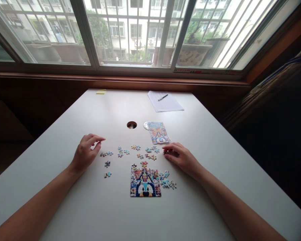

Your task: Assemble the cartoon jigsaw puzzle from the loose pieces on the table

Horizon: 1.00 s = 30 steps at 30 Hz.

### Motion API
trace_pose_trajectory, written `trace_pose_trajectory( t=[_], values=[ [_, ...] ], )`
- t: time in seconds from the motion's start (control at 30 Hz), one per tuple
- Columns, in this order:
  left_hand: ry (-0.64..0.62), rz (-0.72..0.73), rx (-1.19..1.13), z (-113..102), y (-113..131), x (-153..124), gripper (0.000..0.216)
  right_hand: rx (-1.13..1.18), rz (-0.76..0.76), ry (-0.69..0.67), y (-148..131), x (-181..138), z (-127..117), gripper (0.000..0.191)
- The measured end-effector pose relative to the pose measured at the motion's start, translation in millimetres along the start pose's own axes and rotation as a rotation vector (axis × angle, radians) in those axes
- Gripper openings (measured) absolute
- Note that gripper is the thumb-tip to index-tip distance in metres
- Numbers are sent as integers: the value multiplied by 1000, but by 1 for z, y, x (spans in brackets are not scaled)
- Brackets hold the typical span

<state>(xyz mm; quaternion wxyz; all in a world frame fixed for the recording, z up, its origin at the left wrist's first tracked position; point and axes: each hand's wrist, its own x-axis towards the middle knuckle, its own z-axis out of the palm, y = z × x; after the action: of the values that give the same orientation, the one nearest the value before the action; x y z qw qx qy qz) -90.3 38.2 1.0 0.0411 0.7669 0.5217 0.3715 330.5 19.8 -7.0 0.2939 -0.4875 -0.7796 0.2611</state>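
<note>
your left hand (86, 150) is half-open, empty; your right hand (180, 154) curls loosely, whether round anything i cannot tell. the part-built puzzle (145, 183) lies on the counter (105, 214) between your forearms (52, 190).

the one view looks from the wearer's head, forward and down over the white table (97, 214). the left hand (87, 150) and right hand (182, 154) show at middle distance, either side of centre; the partly joined puzzle (145, 183) sits low between them, and the window (130, 33) spans the top, farther off.
</note>
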Motion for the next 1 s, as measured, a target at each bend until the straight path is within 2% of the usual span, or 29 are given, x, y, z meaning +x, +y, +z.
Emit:
trace_pose_trajectory(
  t=[0.37,1.0],
  values=[
    [-17,7,-14,0,1,-1,21,1,44,5,4,-5,-8,29],
    [-40,-23,-41,-4,5,-5,20,-9,17,-11,8,-3,-9,19]
  ],
)
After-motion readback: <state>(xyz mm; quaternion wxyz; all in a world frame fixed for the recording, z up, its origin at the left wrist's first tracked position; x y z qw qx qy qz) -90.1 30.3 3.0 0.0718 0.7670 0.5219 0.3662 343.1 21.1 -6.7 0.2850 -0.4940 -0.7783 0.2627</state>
